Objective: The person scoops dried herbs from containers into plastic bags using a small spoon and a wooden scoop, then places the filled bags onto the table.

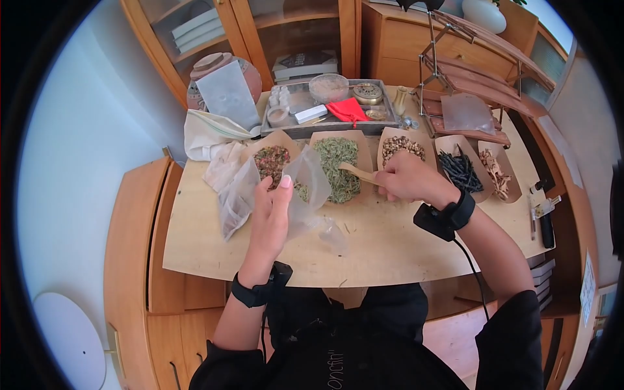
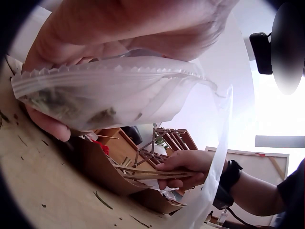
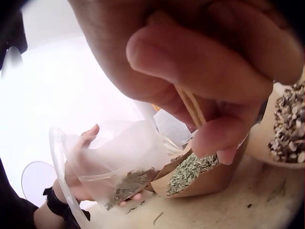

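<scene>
My left hand (image 1: pixel 270 214) grips a clear zip bag (image 2: pixel 143 93) with a little dried green herb at its bottom. The bag's mouth spreads open beside the middle paper tray. In my right hand (image 1: pixel 411 179) are light wooden tongs (image 1: pixel 357 173), pinched between thumb and fingers. Their tip overlaps the heap of dried green herb (image 1: pixel 338 159) in that tray in the head view. Behind my left hand lies a tray of reddish dried mix (image 1: pixel 270 159). Near my right hand stands a tray of brown and pale chopped pieces (image 3: pixel 289 126).
Trays of dark dried sticks (image 1: pixel 458 170) and pale shavings (image 1: pixel 495 174) stand on the right. At the back, a grey tray (image 1: pixel 286 132) bears a glass bowl, a red pouch and a brass tin. A folding wooden rack (image 1: pixel 465 78) stands at back right, small bottles (image 1: pixel 545 207) at the right edge.
</scene>
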`<state>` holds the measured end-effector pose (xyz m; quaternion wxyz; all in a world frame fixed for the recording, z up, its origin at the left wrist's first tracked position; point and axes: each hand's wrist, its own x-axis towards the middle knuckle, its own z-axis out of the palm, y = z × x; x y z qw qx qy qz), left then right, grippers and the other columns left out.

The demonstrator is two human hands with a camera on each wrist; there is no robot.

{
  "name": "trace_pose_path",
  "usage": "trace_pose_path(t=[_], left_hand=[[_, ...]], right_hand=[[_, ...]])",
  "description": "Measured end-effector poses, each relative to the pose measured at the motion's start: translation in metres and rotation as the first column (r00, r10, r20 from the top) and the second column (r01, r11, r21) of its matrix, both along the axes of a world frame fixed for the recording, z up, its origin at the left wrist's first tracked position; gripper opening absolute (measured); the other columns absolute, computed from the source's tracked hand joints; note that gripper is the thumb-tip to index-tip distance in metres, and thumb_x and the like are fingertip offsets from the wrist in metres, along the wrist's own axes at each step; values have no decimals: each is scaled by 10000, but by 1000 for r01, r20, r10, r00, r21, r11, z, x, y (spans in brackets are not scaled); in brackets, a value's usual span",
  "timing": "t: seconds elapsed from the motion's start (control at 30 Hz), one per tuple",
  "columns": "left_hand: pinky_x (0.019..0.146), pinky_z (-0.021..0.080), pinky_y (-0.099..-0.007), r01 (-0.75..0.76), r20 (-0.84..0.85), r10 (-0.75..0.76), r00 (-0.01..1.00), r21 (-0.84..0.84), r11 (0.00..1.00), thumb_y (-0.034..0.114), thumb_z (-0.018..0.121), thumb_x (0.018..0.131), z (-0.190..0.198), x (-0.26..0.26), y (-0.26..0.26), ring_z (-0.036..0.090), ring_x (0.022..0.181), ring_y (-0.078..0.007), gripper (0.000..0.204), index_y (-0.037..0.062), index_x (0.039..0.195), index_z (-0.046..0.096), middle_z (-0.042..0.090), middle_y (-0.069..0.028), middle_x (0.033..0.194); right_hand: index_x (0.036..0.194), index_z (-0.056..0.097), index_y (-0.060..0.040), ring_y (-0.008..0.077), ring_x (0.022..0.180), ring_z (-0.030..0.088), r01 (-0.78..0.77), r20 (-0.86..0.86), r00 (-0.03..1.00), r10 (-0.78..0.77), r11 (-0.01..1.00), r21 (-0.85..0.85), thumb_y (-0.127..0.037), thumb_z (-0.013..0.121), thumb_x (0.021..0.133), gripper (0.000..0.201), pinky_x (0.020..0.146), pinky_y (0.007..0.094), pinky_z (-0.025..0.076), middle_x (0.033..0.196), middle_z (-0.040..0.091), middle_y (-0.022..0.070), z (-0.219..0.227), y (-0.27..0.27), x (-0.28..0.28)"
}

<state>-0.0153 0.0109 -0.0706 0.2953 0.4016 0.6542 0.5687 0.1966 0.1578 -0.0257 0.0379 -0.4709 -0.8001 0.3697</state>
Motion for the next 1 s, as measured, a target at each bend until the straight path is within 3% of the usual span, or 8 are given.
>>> trace_pose_path(t=[0.13, 0.27, 0.33, 0.47, 0.57, 0.63, 0.83, 1.0], left_hand=[[1007, 323, -323, -3, 27, 3, 1000, 14, 1000, 548, 522, 918, 1, 1, -1, 495, 1098, -227, 845, -150, 1335, 291, 561, -176, 1092], [978, 339, -304, -5, 62, 3, 998, 24, 1000, 546, 522, 918, 1, 1, -1, 498, 1072, -212, 847, -147, 1344, 283, 558, -158, 1079], [974, 340, -300, -7, 68, 5, 998, 34, 999, 545, 525, 918, -4, -3, 1, 499, 1063, -208, 845, -143, 1345, 284, 557, -152, 1078], [907, 356, -271, -18, 100, 16, 995, 24, 1000, 536, 528, 919, -9, -10, 0, 475, 978, -164, 802, -125, 1329, 335, 527, -116, 1046], [867, 358, -254, 5, 141, -5, 990, -1, 1000, 534, 515, 924, -8, -10, 0, 450, 935, -143, 778, -119, 1319, 363, 507, -94, 1025], [849, 357, -247, 35, 178, -35, 983, 3, 999, 532, 504, 929, -9, -12, 1, 439, 916, -135, 768, -117, 1317, 372, 498, -84, 1015], [929, 345, -289, -23, 163, 17, 987, 36, 999, 521, 477, 946, -20, -19, 0, 453, 1023, -172, 704, -102, 1266, 409, 498, -113, 1081], [1010, 308, -311, 46, 162, -53, 985, 49, 998, 491, 457, 964, -18, -24, -3, 441, 1137, -191, 641, -79, 1256, 440, 500, -125, 1181]], right_hand=[[738, 690, 3, 96, 409, 487, -7, -85, 996, -8, 985, -175, -297, 550, 910, 373, 379, 253, 379, 564, 611, 26, -2, 1, -7], [704, 684, 14, 125, 421, 510, -9, -78, 997, -1, 992, -128, -271, 551, 903, 371, 409, 281, 410, 553, 616, 41, -3, -1, -10], [677, 681, 14, 166, 444, 545, -102, -10, 994, 107, 968, 228, -242, 566, 877, 344, 462, 323, 446, 540, 613, 72, -12, 6, -2], [664, 684, 6, 212, 465, 569, -87, -6, 996, 93, 953, 289, -221, 600, 832, 294, 509, 348, 465, 538, 606, 110, -12, 1, 12], [682, 692, -16, 256, 496, 602, -68, -119, 984, 133, 897, 436, -233, 640, 795, 251, 509, 361, 476, 566, 616, 131, -14, -17, 14], [677, 681, -27, 311, 535, 618, -144, -33, 978, 206, 778, 611, -240, 663, 765, 231, 520, 389, 491, 590, 621, 151, -12, -32, 4], [658, 665, -45, 335, 561, 625, -254, 84, 957, 279, 656, 711, -247, 665, 744, 219, 545, 416, 510, 584, 610, 153, -22, -37, -7], [659, 666, -44, 336, 568, 628, -165, 109, 986, 124, 707, 687, -254, 658, 748, 229, 556, 419, 520, 585, 611, 157, -20, -24, 7]])
